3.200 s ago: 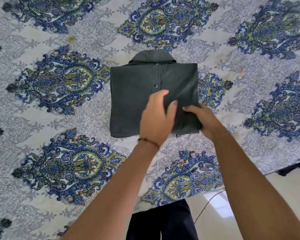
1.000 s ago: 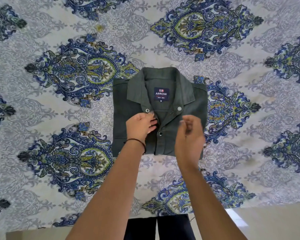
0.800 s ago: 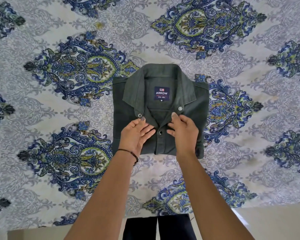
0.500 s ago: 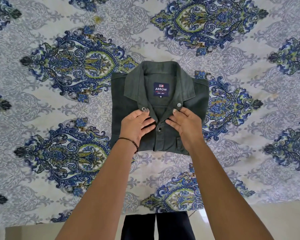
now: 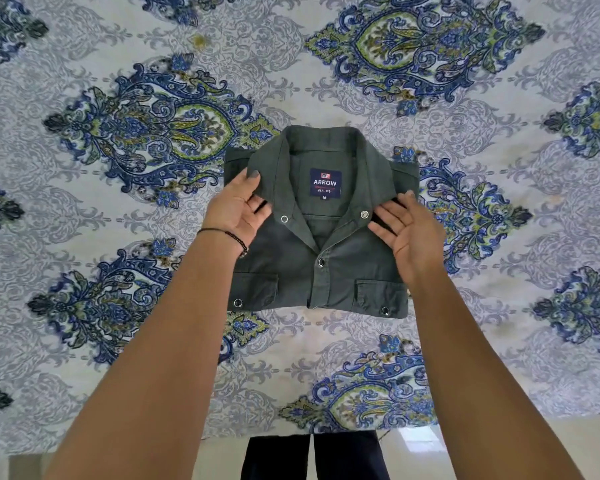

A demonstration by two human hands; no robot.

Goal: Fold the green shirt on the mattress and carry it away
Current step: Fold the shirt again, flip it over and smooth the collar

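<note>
Nearest me, at 6 o'clock, my dark trousers stand against the mattress edge, so I reach over it with both forearms. My left hand, with a thin wristband, sits at the collar's 9 o'clock wing, thumb laid along its edge and fingers loose and slightly apart. I can't tell if the tips slip under the cloth. My right hand mirrors it at 3 o'clock, fingers straight and spread, tips touching the other collar point. I judge both are squaring the collar so the bundle keeps its shape when lifted. The green shirt lies folded, front up, label showing, at the centre of the patterned sheet, pockets towards me and collar at 12 o'clock.
</note>
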